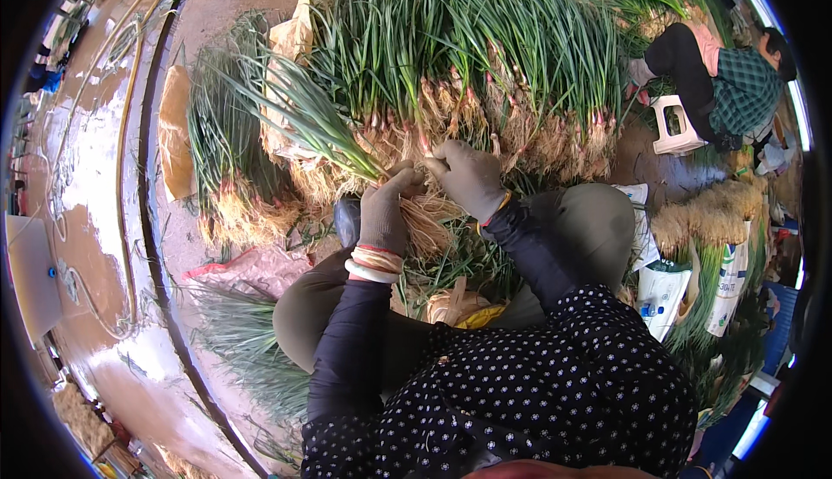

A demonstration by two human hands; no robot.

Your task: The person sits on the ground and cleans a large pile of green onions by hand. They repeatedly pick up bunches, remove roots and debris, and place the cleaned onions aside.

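My left hand [385,209], in a grey knit glove with rubber bands and a white bangle at the wrist, grips a bunch of green onions [318,128]. Its leaves point up and left, and its pale roots [426,222] hang below the fist. Close beside it, my gloved right hand [473,177] pinches a single green onion [426,142] near its reddish base. Just beyond both hands lies a wide row of green onions [390,44], leaves away from me and tangled roots towards me. Loose green leaf scraps [478,258] cover the ground between my knees.
More green onions [224,128] lie at left beside a tan sack [175,135]. A pink plastic sheet [260,268] is near my left knee. A person [741,86] sits at right by a white plastic stool [673,127]. Root-up bundles [708,216] stand behind. A hose [123,206] crosses wet floor.
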